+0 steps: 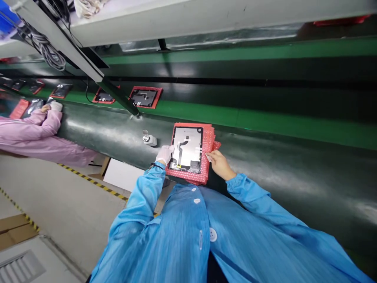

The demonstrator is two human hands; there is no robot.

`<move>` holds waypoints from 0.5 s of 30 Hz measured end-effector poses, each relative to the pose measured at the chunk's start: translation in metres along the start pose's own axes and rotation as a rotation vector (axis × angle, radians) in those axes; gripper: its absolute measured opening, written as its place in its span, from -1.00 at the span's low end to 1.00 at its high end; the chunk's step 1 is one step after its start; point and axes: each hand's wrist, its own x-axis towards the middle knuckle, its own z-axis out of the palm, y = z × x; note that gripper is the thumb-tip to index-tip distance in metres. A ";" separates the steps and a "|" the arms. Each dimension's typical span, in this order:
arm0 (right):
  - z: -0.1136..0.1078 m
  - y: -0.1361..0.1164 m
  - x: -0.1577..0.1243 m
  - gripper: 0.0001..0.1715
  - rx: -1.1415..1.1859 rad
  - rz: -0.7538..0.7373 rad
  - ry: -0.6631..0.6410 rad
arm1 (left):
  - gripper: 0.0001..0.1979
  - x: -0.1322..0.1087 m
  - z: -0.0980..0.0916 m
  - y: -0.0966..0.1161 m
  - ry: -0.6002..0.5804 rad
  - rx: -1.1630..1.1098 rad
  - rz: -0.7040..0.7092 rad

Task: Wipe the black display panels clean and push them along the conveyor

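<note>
A tablet screen panel [191, 151], silver-grey with a black border and a dark flex cable, lies on a stack of red bubble-wrap bags [207, 141] at the bench's near edge. My left hand [165, 154], in a white glove, grips the panel's left edge, with part of the fingers hidden. At the stack's right side, my bare right hand [221, 164] pinches a small white piece, perhaps a cloth wipe [209, 157], close to the panel's right edge. A small white bottle with a raised lid [149, 139] stands on the bench to the left of the stack.
Beyond the bench runs a green conveyor belt [206, 114] carrying more panels on red bags [145, 97]. A slanted metal post [118, 94] rises at the left, below an overhead shelf [188, 19]. A co-worker's pink sleeves [44, 122] are at far left.
</note>
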 end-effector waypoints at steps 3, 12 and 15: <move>0.002 0.000 0.003 -0.64 0.007 -0.013 -0.029 | -0.68 0.012 0.006 -0.003 -0.043 0.043 0.055; 0.000 -0.007 -0.001 -0.60 0.064 -0.064 -0.087 | -0.63 0.032 -0.001 -0.011 -0.066 0.080 0.122; -0.002 -0.011 -0.004 -0.58 0.070 -0.069 -0.075 | -0.69 0.031 -0.002 -0.012 -0.040 0.097 0.117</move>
